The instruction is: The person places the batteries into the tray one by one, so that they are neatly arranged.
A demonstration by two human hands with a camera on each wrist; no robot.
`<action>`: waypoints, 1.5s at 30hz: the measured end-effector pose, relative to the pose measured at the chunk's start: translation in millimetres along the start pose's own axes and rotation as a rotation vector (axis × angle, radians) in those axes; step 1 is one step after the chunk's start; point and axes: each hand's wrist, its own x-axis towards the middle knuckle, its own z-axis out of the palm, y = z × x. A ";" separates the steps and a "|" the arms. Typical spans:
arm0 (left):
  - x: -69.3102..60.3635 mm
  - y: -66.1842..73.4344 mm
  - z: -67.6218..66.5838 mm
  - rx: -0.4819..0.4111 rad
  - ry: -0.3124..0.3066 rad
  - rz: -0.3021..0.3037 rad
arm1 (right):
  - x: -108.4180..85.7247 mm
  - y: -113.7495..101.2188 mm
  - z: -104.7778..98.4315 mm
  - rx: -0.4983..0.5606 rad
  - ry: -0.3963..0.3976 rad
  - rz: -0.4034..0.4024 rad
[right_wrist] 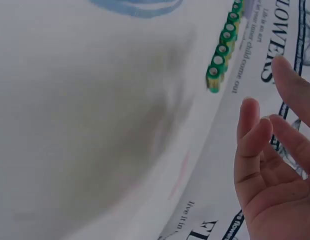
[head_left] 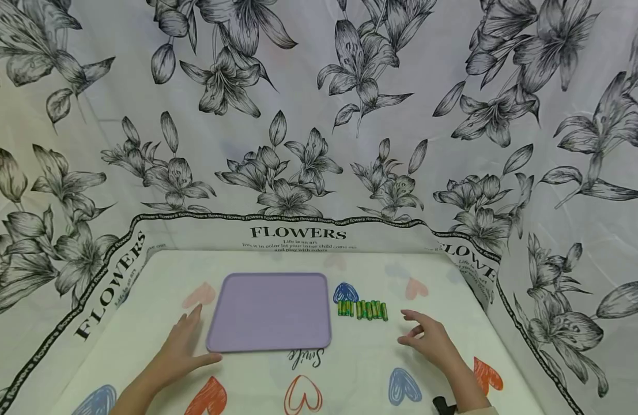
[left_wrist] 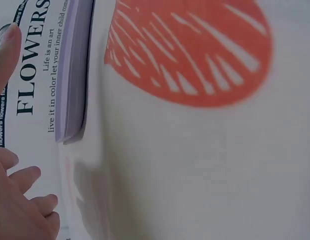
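Observation:
A flat purple tray [head_left: 272, 311] lies on the white cloth, with its edge [left_wrist: 75, 70] showing in the left wrist view. To its right, several green-and-gold batteries [head_left: 369, 310] lie side by side in a row; their round ends [right_wrist: 218, 60] show in the right wrist view. My left hand [head_left: 178, 351] is spread just left of the tray, thumb near its lower left corner, holding nothing. Right of the batteries hovers my right hand [head_left: 433, 340], fingers loosely bent and apart, gripping nothing and not touching them.
A cloth [head_left: 360, 374] printed with hearts covers the table. Behind it and at both sides hangs a white curtain [head_left: 298, 121] with black flower drawings and a lettered border. A small black object [head_left: 443, 405] shows by the right wrist.

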 end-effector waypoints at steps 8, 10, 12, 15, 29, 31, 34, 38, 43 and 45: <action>16.8 3.4 10.6 -0.090 -0.031 -0.009 | 24.6 0.3 21.0 0.066 0.014 0.089; 19.9 0.4 14.0 -0.096 -0.037 -0.015 | 30.7 -1.6 24.0 0.079 0.008 0.101; 23.0 -3.3 17.8 -0.089 -0.034 -0.023 | 37.7 -2.6 26.9 0.086 -0.002 0.100; 26.2 -7.8 23.0 -0.089 -0.028 -0.034 | 47.0 -3.4 30.2 0.080 -0.020 0.093; 27.2 -6.1 29.5 -0.068 -0.065 -0.158 | 67.1 10.0 42.9 0.017 -0.034 0.041; 27.5 -5.5 29.3 -0.072 -0.063 -0.159 | 69.0 10.5 43.7 -0.002 -0.024 0.021; 27.4 -4.6 28.6 -0.069 -0.071 -0.167 | 71.1 10.7 44.7 -0.029 -0.019 0.004; 27.6 -3.6 26.9 -0.073 -0.080 -0.167 | 71.0 9.2 44.0 -0.054 0.002 0.005; 28.5 -2.4 26.1 -0.077 -0.082 -0.165 | 65.4 -0.9 39.5 -0.005 0.035 0.040; 27.3 -2.7 26.0 -0.070 -0.084 -0.176 | 63.1 -13.2 40.2 0.060 0.037 0.040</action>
